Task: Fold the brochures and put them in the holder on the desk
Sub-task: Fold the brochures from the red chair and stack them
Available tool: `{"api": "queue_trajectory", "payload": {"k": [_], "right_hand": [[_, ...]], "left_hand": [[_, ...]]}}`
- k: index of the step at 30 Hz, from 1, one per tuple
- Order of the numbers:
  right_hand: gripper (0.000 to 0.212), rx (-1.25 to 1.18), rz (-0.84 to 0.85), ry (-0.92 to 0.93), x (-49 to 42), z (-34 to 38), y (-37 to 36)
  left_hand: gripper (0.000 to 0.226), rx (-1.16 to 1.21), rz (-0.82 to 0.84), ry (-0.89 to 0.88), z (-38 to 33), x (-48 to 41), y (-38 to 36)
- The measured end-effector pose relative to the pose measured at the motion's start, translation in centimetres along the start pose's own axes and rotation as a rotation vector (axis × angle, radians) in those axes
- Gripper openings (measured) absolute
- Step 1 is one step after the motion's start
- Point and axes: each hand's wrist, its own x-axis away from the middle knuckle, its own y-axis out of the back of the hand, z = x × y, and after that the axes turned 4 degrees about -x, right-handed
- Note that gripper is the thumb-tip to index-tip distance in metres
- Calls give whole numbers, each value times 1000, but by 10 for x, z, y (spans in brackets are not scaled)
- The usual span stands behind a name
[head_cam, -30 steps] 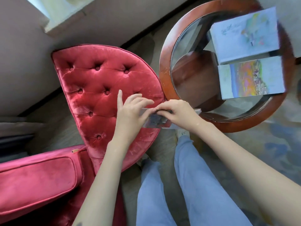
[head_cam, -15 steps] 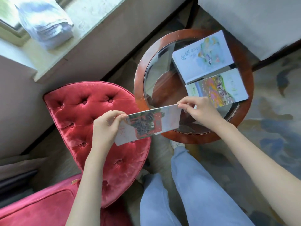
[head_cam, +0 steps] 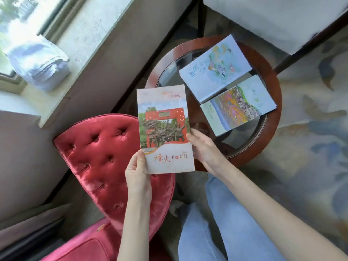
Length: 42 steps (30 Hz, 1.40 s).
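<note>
A folded brochure (head_cam: 163, 129) with a red gate photo and orange lettering is held upright in the air, cover facing me. My left hand (head_cam: 137, 172) pinches its lower left corner. My right hand (head_cam: 202, 147) touches its right edge with the fingers behind it. Two stacks of other brochures lie on the round glass table (head_cam: 267, 147): a pale blue stack (head_cam: 214, 68) at the back and a colourful landscape stack (head_cam: 237, 106) in front of it. No holder is in view.
A red tufted chair (head_cam: 98, 159) stands to the left, under my left arm. A window sill (head_cam: 84, 36) with a folded white cloth (head_cam: 37, 63) runs along the upper left. A white-cushioned seat (head_cam: 273, 17) sits behind the table. My legs in jeans are below.
The brochure went from edge-on between both hands, to stretched sideways, to upright with its cover toward me. My view lifted toward the table and window.
</note>
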Motion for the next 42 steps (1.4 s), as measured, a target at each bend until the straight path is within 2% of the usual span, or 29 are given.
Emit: {"api": "queue_trajectory", "payload": {"k": [2,6,7,9,11,13,16,18,21,24,28,36,42], "right_hand": [[28,100,-85,78,1,3,6],[34,390,-175,162,-3,19,29],[35,519,-158,163,-6,25,39],[36,821,-17,81,-13,40,61],[36,929,148,-50,-17,55,84],[35,1026,182,-94,-21,68,105],[27,1175,75,-55,-31,86,134],[22,1294,34,-55,-39,94,150],[23,1398,24,-50,-51,100,169],[19,1450,-79,49,-66,108,185],[16,1521,-209,177,-89,115,198],[20,1602,-269,250,-115,123,212],[19,1617,-309,365,-128,119,214]], "left_hand": [[18,-66,-3,-29,5,1,-3],[11,-294,120,-44,13,-6,-5],[13,-248,150,-5,12,-10,-8],[19,-46,227,124,9,-19,-14],[25,44,260,187,5,-29,-18],[20,-79,295,161,4,-34,-24],[19,-416,485,156,10,-33,-47],[26,-471,559,216,16,-32,-68],[19,-527,492,194,27,-34,-101],[7,-548,392,172,41,-39,-130],[7,-536,316,223,51,-41,-161],[10,-579,232,156,62,-54,-194],[9,-717,135,79,68,-69,-201]]}}
